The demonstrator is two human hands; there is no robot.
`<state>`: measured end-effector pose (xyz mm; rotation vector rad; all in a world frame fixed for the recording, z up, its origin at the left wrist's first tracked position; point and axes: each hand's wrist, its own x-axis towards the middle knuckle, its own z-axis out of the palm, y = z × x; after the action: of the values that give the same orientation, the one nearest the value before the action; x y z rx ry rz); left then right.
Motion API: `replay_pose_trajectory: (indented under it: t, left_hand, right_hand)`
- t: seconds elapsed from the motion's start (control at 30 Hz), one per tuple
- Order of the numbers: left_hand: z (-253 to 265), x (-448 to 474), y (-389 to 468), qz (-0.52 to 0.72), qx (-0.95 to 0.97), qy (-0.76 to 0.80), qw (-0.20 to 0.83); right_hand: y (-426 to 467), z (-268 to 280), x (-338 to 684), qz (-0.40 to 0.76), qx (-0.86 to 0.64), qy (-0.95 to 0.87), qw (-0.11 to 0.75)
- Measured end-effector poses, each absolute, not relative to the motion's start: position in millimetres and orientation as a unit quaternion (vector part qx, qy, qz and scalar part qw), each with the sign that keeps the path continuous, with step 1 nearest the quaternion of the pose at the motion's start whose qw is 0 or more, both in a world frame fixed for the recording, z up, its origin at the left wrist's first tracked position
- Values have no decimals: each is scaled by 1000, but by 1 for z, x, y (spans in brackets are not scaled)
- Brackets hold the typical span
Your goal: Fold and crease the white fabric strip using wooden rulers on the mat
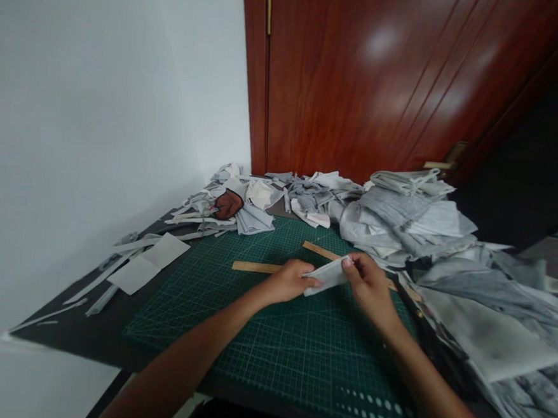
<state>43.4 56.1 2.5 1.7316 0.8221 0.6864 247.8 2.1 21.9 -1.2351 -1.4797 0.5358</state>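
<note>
Between my two hands is a small folded piece of pale grey fabric, held above the green cutting mat. My left hand grips its left end, thumb on top. At the upper right corner, my right hand pinches the fabric between thumb and fingers. Under and behind my hands lie wooden rulers: one ruler shows left of my left hand, and another wooden strip slants behind the fabric.
Heaped grey and white fabric covers the table's right side. Scraps line the back, with a brown piece among them. A pale sheet and strips lie at left. A white wall and red-brown door bound the table.
</note>
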Motion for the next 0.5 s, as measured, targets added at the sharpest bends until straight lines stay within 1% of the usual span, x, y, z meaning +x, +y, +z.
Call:
replay_pose_trajectory:
  t: [0.1,0.17,0.23,0.4,0.5]
  left_hand:
    - [6,37,65,313,717,361,507]
    - [7,35,68,331,706,377,500]
    - [7,34,70,349,689,393,499]
    - [5,35,77,424,626,415,506]
    - [3,39,78,470,591,417,507]
  right_hand:
    - [12,18,252,318,-494,-562,582]
    - [17,16,256,368,-473,-539,592]
    - [20,15,260,393,-456,-549,579]
    - [21,15,262,419,-432,-610,516]
    - [21,17,266,414,-436,-627,495]
